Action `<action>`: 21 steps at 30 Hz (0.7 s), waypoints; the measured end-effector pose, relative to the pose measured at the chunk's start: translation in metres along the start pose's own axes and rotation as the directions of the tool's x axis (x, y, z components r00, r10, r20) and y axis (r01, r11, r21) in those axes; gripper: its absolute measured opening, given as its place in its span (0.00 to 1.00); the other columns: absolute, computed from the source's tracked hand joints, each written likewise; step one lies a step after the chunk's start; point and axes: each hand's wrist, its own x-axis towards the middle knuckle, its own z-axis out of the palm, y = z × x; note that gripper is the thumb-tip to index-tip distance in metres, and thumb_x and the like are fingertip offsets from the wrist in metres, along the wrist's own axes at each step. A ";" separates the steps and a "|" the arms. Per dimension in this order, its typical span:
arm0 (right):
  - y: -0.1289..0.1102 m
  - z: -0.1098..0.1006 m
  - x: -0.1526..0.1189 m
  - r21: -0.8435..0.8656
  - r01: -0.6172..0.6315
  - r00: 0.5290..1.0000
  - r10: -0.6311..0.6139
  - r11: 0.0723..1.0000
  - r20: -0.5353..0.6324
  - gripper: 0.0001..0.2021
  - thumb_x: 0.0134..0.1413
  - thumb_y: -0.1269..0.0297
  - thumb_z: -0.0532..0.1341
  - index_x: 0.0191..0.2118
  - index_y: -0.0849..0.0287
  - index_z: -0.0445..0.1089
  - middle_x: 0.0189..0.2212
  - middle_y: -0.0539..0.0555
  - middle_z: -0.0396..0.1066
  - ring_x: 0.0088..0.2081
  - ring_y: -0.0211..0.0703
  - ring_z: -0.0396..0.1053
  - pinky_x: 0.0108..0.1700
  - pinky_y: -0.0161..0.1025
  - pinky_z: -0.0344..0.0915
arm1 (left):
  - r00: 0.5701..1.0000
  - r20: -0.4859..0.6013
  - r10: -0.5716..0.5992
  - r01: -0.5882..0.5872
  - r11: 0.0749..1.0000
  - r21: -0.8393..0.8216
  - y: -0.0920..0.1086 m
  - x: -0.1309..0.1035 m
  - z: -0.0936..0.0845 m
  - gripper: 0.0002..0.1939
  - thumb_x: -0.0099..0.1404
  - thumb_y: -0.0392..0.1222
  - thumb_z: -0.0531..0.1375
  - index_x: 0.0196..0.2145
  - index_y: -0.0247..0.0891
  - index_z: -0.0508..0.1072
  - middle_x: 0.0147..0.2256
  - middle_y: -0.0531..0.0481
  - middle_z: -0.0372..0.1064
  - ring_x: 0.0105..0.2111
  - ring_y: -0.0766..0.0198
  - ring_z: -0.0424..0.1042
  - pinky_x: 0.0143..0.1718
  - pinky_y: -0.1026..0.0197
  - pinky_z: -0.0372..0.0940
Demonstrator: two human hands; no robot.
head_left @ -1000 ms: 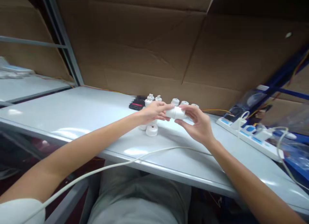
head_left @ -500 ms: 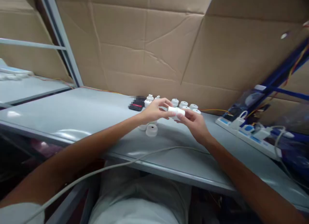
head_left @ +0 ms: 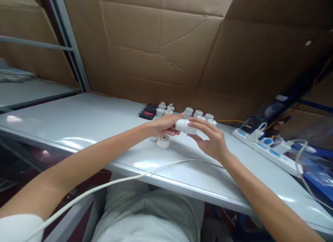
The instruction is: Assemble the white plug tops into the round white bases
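"What shows at the far left?"

"Pale flat objects (head_left: pixel 15 74), too blurred to name; lower down, a white cloth sleeve (head_left: pixel 20 228), cut off by the edge; from there a long white cable (head_left: pixel 125 178) crosses the front of the glossy grey table (head_left: pixel 109 111), its far end lost behind the right forearm."

"And towards the middle?"

"A flat black object with a red strip (head_left: pixel 147 114), partly pixelated; beside it, white plastic fittings with knobbed tops (head_left: pixel 160 110), some covered by the left hand (head_left: pixel 166 123); nearer, a round white cap with a dark hole (head_left: pixel 163 142), its neighbour mostly hidden by the wrist."

"The hands?"

"Both clamp one white cylindrical plastic piece (head_left: pixel 184 126), between them above the table; left fingers grip its left end, some tips hidden; the right hand (head_left: pixel 212 136) pinches the other, covering part of it; more white round caps (head_left: pixel 208 116) stand behind, partly blocked."

"Far right?"

"A white power strip (head_left: pixel 265 152); its plugs are blurry."
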 end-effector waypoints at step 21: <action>0.012 0.023 -0.006 0.489 -0.299 0.915 0.392 0.820 -0.098 0.26 0.46 0.55 0.81 0.50 0.52 0.76 0.46 0.54 0.81 0.46 0.53 0.83 0.52 0.52 0.81 | 0.969 -0.032 0.244 -0.240 0.966 0.097 0.010 -0.003 -0.007 0.15 0.55 0.42 0.74 0.36 0.33 0.78 0.31 0.51 0.77 0.28 0.67 0.77 0.35 0.64 0.71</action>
